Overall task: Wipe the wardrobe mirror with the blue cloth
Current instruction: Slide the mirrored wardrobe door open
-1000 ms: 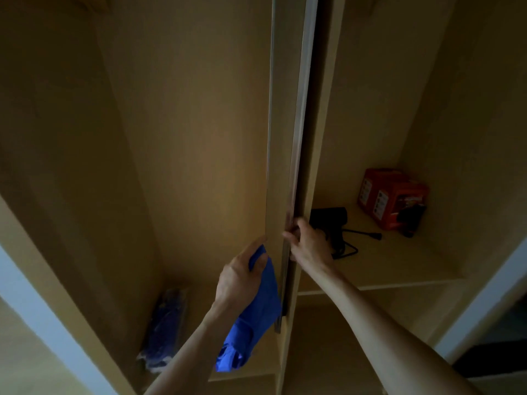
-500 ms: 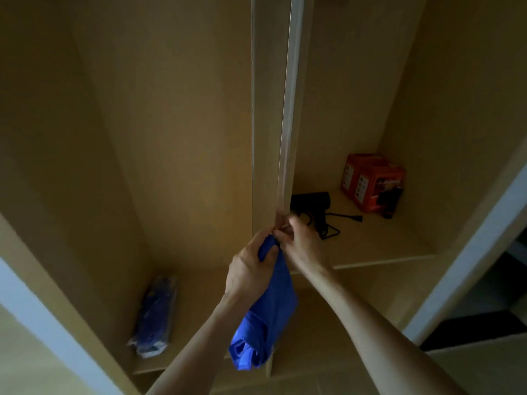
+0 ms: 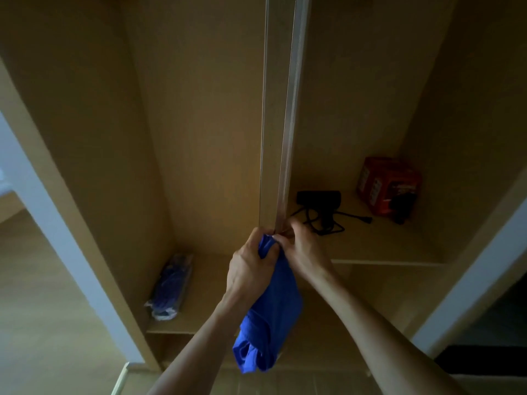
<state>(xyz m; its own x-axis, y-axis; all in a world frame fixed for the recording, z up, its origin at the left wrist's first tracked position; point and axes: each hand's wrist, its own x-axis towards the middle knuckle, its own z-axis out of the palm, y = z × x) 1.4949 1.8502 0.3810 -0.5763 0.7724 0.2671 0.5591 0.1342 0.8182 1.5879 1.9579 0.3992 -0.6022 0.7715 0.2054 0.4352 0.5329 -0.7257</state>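
A tall narrow panel (image 3: 275,115) with a metal edge strip stands edge-on in the middle of the open wooden wardrobe; no mirror surface shows from here. My left hand (image 3: 251,266) grips the blue cloth (image 3: 271,317), which hangs down below my fist. My right hand (image 3: 303,249) pinches the lower end of the metal edge strip, its fingertips touching the top of the cloth. Both hands meet at the panel's bottom end.
A bagged blue bundle (image 3: 171,283) lies on the lower left shelf (image 3: 205,295). On the right shelf (image 3: 379,246) sit a black device with a cable (image 3: 319,201) and a red box (image 3: 387,189). White door frames flank the wardrobe on both sides.
My hands have come together at the panel's lower end. The panel has swung from slightly angled to edge-on, and the view has shifted so the shelf items sit further right.
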